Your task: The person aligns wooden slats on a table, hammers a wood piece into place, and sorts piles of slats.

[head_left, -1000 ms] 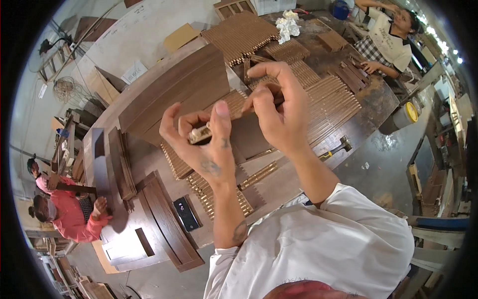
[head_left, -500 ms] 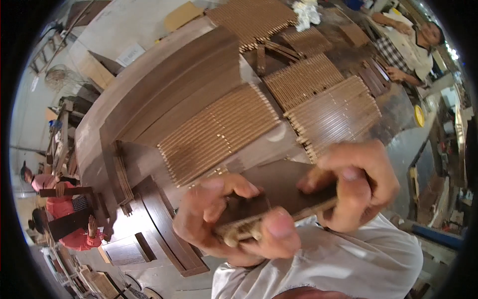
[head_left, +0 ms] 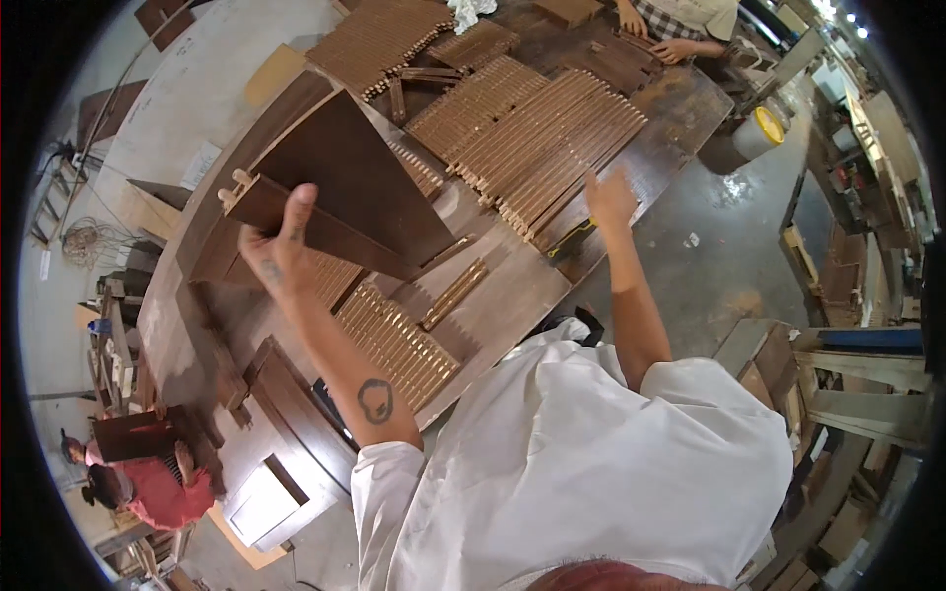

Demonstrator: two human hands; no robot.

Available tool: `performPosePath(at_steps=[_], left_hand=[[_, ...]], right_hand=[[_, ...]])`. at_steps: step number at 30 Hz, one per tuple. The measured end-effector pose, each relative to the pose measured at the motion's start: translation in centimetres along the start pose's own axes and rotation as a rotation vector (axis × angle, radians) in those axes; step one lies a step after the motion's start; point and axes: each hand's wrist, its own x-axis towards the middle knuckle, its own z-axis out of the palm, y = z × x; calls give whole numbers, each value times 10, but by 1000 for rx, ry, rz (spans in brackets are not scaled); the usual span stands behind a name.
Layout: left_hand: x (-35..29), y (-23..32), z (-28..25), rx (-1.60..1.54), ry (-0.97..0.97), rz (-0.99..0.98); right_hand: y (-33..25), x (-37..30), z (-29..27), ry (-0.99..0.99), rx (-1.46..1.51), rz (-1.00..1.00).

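My left hand [head_left: 281,246] is closed on a dark brown wooden panel piece [head_left: 340,163], its thumb laid over a narrow board along the panel's edge. Short pale dowels [head_left: 235,187] stick out of the near-left end of this piece. It is held tilted above rows of brown slats [head_left: 399,345] on the table. My right hand [head_left: 613,202] is apart from the panel, by the right end of a wide stack of slats [head_left: 567,133]. Its fingers are blurred. Just left of its wrist lies a yellow-and-black object [head_left: 570,238], too small to make out.
More slat stacks [head_left: 374,39] cover the table's far side. A co-worker's hands [head_left: 670,47] are at boards at the far right. A white bucket with a yellow rim [head_left: 759,133] stands beyond the table's right edge. Another person in red [head_left: 168,488] is at the left.
The panel piece was held in both hands close to me. My right hand has let go and moved away to the right; my left hand has carried the piece to the left. The view has shifted.
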Motion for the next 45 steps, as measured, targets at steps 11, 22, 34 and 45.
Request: performPosePath(at_steps=[11,22,34,45], left_hand=[[9,-10,-18,62,-12,31],[2,23,-1,-82,-35,-173],[-7,31,2,-133,-56,-55],[-5,6,-7,-83,-82,68]], right_hand=[[85,-17,38,-402,675,281],[-163,8,-211,-622,893,-814],[-304,-47,-330,-52,384,-1892],[-311,-31,-305,-686,374,-1429]])
